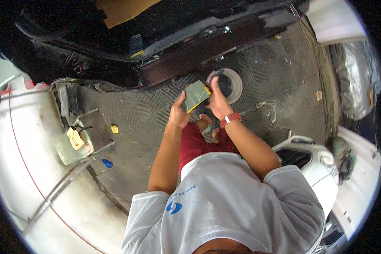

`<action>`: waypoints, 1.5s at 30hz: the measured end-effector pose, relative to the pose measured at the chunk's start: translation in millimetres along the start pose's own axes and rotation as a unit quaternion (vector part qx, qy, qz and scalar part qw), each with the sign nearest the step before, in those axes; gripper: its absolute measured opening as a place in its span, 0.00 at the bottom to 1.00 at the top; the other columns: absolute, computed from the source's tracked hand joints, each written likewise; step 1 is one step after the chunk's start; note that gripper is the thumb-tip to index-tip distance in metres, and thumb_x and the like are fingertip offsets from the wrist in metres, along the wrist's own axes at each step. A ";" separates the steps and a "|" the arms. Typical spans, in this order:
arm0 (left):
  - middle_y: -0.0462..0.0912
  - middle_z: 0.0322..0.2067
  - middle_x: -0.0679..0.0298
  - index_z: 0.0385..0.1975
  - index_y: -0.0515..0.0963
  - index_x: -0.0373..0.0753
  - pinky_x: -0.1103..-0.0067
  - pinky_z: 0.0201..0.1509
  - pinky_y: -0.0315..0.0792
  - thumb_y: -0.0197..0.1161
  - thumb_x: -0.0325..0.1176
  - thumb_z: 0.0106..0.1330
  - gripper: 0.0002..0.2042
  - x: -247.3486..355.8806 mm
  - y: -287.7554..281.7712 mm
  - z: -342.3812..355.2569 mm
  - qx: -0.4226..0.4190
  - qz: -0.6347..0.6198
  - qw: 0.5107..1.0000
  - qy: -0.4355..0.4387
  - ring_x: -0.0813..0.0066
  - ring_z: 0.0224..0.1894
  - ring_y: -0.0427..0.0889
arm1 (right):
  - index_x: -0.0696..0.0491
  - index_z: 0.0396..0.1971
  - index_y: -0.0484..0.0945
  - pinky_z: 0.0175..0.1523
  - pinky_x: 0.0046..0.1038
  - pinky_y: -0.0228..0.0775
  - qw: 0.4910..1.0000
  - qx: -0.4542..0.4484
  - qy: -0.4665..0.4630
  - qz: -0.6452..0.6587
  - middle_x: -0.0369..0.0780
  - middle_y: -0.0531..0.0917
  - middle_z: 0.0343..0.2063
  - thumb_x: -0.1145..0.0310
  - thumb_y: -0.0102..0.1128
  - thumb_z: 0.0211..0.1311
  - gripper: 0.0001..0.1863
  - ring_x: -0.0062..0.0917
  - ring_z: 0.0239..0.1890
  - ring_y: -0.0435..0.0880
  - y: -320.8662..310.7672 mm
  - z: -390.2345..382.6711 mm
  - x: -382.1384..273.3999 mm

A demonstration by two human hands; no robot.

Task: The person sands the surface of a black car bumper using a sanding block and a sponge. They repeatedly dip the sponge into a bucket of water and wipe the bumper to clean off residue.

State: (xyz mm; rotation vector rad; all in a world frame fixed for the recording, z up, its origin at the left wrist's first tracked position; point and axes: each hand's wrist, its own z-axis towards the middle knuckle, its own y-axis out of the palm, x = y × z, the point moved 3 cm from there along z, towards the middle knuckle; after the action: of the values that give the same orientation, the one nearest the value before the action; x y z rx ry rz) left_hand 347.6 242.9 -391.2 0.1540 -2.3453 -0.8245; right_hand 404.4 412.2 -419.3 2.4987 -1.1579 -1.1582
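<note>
Both hands hold a grey-green rectangular sheet with yellow edges, which looks like sandpaper [194, 97], in front of my knees. My left hand [180, 113] grips its left side, thumb on the grey face and fingers mostly hidden underneath. At the right edge, my right hand [219, 103] has its thumb pointing up and its fingers partly behind the sheet. A red-strapped watch [230, 118] is on the right wrist. Just beyond the right hand, a round pale bucket [238, 81] with a dark inside stands on the floor.
A dark car body with a long sill [169, 70] spans the far side, bearing a grey and yellow piece [136, 45] and cardboard [125, 12]. To the left lie an upturned pale stool [63, 149] and a blue object [107, 163]. A white scooter [321, 169] stands at right.
</note>
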 end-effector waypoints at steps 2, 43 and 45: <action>0.86 0.62 0.61 0.67 0.79 0.40 0.58 0.75 0.70 0.60 0.52 0.82 0.25 -10.0 -16.3 -4.8 0.048 0.040 0.998 -0.027 0.62 0.67 0.81 | 0.53 0.79 0.66 0.79 0.39 0.59 0.990 -0.077 0.001 -0.117 0.44 0.71 0.76 0.38 0.60 0.79 0.42 0.30 0.78 0.65 17.3 -19.5 21.3; 0.89 0.53 0.46 0.63 0.80 0.39 0.58 0.57 0.84 0.81 0.52 0.60 0.35 215.1 6.5 75.0 -0.094 0.861 0.402 0.295 0.44 0.52 0.91 | 0.58 0.76 0.68 0.83 0.49 0.56 0.702 0.431 -0.465 -0.324 0.52 0.69 0.77 0.59 0.53 0.84 0.29 0.49 0.79 0.67 83.8 175.7 -2.1; 0.79 0.68 0.47 0.62 0.81 0.43 0.57 0.58 0.84 0.82 0.51 0.58 0.34 232.4 -28.1 72.8 -0.097 0.921 0.286 0.246 0.44 0.65 0.83 | 0.57 0.77 0.67 0.84 0.50 0.55 0.597 0.474 -0.457 -0.460 0.53 0.66 0.80 0.63 0.54 0.83 0.29 0.49 0.81 0.63 87.5 177.1 -11.0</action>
State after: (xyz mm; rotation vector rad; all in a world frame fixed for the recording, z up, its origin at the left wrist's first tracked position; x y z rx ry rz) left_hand 117.4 187.7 -327.5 -1.7554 -0.4632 0.3073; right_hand 224.1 389.8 -497.6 3.5373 -0.4335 -3.0661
